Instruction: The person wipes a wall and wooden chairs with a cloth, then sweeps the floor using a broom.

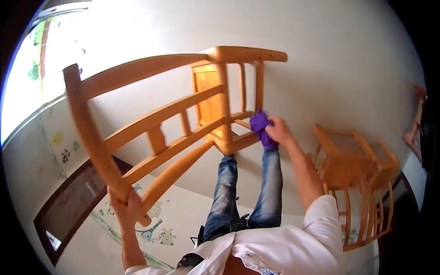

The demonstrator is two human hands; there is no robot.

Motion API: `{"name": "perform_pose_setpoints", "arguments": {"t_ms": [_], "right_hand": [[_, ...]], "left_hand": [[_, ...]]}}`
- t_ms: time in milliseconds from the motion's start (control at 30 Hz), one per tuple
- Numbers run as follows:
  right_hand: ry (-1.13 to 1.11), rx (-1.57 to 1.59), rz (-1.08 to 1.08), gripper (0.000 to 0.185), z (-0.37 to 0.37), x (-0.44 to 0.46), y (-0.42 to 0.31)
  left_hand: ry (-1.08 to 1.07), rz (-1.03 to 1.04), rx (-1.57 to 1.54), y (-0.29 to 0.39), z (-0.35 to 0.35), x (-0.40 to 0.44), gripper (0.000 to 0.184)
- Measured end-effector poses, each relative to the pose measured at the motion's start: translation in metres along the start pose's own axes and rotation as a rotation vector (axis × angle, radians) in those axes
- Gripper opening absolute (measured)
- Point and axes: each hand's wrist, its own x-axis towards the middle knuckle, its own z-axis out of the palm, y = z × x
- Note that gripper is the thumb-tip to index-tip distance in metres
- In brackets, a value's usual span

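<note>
A light wooden chair (156, 119) lies tipped over in front of me, its slatted back reaching to the left and its seat frame near my feet. My left hand (126, 207) is wrapped round the lower end of the thick back post. A bunched purple cloth (260, 124) is gripped in my right hand (278, 130), close beside the seat frame's right side. The cloth seems to touch the frame, though the exact contact is hidden.
More wooden chairs (350, 169) stand close together at the right. A window (41, 59) is at the upper left, above a wall with printed animal figures. A dark-framed panel (75, 206) is at the lower left. My legs show below the chair.
</note>
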Motion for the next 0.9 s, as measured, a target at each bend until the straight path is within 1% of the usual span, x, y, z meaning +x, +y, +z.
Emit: {"name": "perform_pose_setpoints", "arguments": {"t_ms": [67,133,167,200,233,267,300,333,400,433,467,500,533,567,600,633,667,733,800,833,867,900], "right_hand": [[0.046,0.569,-0.093,0.029,-0.059,0.018,-0.096],[0.194,0.814,-0.439,0.032,-0.083,0.031,-0.205],[0.096,0.970,-0.564,0.039,-0.080,0.039,-0.244],[-0.061,0.942,-0.667,0.044,-0.085,0.040,-0.288],[0.097,0.721,-0.966,0.048,-0.070,0.052,-0.324],[0.314,0.520,-1.232,0.054,-0.055,0.064,-0.360],[0.310,0.459,-1.234,0.056,-0.032,0.067,-0.387],[0.307,0.397,-1.229,0.059,-0.013,0.071,-0.399],[0.289,0.349,-1.145,0.071,0.003,0.085,-0.387],[0.272,0.327,-1.111,0.078,0.013,0.094,-0.376],[0.308,0.393,-1.098,0.074,0.029,0.111,-0.353],[0.354,0.447,-1.086,0.070,0.028,0.122,-0.336],[0.322,0.391,-1.037,0.067,0.034,0.144,-0.309],[0.373,0.379,-1.045,0.065,0.024,0.154,-0.285],[0.524,0.054,-0.819,0.057,0.063,0.177,-0.233],[0.399,-0.154,-0.599,0.053,0.054,0.184,-0.212],[0.613,-0.397,-0.757,0.031,0.053,0.192,-0.194],[0.552,-0.500,-0.701,0.030,0.049,0.193,-0.200],[0.539,-0.488,-0.786,0.029,0.039,0.192,-0.203],[0.397,-0.591,-0.756,0.029,0.032,0.185,-0.198],[0.281,-0.571,-0.773,0.032,0.026,0.182,-0.189],[0.216,-0.525,-0.785,0.033,0.024,0.173,-0.176]], "left_hand": [[-0.006,-0.030,-0.050,0.012,0.005,-0.002,0.034],[-0.039,-0.022,-0.015,0.017,0.004,-0.002,0.034],[-0.015,-0.013,-0.015,0.015,0.003,-0.003,0.036],[-0.021,0.003,0.005,0.016,0.001,-0.003,0.037],[-0.034,0.018,0.026,0.018,0.000,-0.003,0.039],[-0.053,0.030,0.049,0.021,0.000,-0.003,0.040],[-0.037,-0.011,0.033,0.028,0.002,-0.004,0.043],[-0.028,0.005,0.056,0.028,0.000,-0.004,0.043],[-0.014,0.041,0.095,0.022,0.000,-0.006,0.045],[-0.003,-0.053,0.020,0.025,0.003,-0.008,0.046],[-0.021,-0.049,0.003,0.024,0.004,-0.007,0.047],[-0.044,-0.048,-0.005,0.022,0.001,-0.006,0.047],[-0.055,-0.038,-0.022,0.022,0.000,-0.004,0.047],[-0.046,-0.032,-0.024,0.021,0.000,-0.003,0.047],[-0.044,-0.030,-0.026,0.019,0.000,-0.004,0.047],[-0.045,-0.030,-0.027,0.018,0.000,-0.004,0.047],[-0.053,-0.024,-0.023,0.019,0.000,-0.002,0.048],[-0.051,-0.027,-0.010,0.023,-0.001,-0.005,0.048],[-0.019,-0.036,-0.031,0.024,0.001,-0.001,0.048],[-0.019,-0.056,-0.031,0.024,0.002,-0.003,0.048],[-0.041,-0.055,0.005,0.025,0.000,-0.008,0.047],[-0.056,-0.033,0.030,0.025,0.001,-0.007,0.046]]}}
